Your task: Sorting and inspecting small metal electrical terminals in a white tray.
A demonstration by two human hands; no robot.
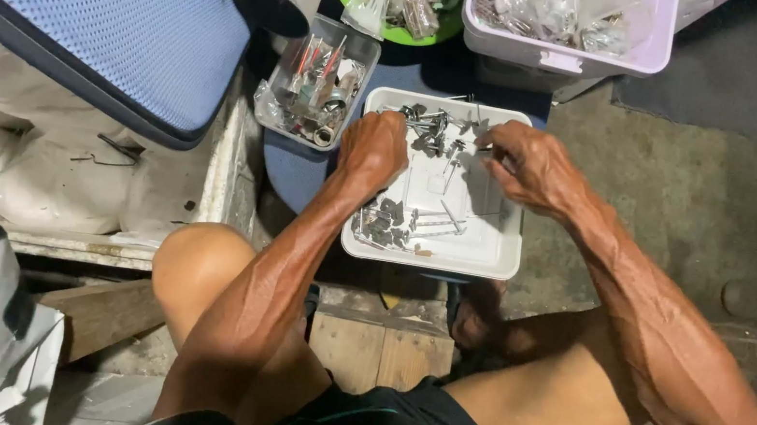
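1. Head view: left hand (373,147) curled, fingers pressed together over small metal fasteners (425,121) at the white tray (490,252)'s far edge.
2. Right hand (526,164) pinches one fastener near the far right corner; best kept low over the tray.

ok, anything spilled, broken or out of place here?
Nothing stands out. Metal parts lie loose but inside the white tray, none spilled. Left hand and right hand work over it.

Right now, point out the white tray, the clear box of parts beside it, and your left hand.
white tray (490,256): head view, bare floor near its right rim.
clear box of parts (366,45): head view, its upper right rim.
left hand (373,147): head view, back of the hand.
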